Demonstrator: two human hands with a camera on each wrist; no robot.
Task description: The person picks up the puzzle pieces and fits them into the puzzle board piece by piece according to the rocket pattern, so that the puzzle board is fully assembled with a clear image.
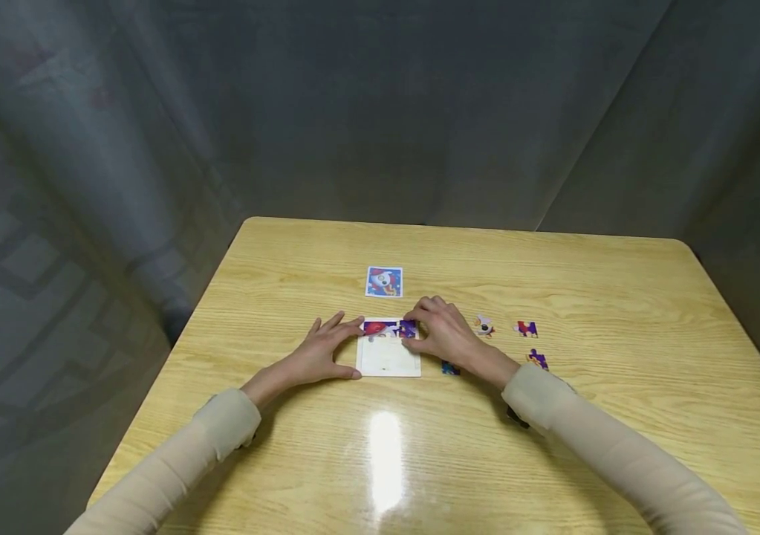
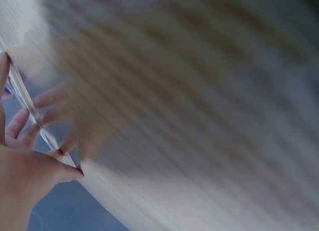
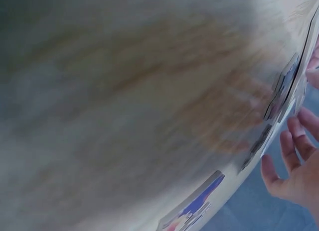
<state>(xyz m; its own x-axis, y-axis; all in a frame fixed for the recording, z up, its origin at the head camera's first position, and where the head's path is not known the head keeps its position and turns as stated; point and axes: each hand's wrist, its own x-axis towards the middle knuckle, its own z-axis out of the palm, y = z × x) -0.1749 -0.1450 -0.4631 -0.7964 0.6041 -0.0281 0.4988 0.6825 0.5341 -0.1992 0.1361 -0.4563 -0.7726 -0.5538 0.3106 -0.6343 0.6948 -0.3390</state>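
Left hand (image 1: 319,354): fingers spread, board (image 1: 386,360) apparently steadied by its edge.
Right hand (image 1: 445,331): puzzle piece (image 1: 408,329) pinched by fingertips, seemingly for alignment.

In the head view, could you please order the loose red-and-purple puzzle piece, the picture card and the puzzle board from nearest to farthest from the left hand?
1. Puzzle board: immediately right of the left hand.
2. Picture card: just beyond the board.
3. Loose red-and-purple puzzle piece: right, past the right hand.

One table (image 1: 286,260) bears one board (image 1: 385,360), one picture card (image 1: 384,282) and four puzzle pieces (image 1: 484,325) (image 1: 528,328) (image 1: 536,360) (image 1: 450,368) off the board.
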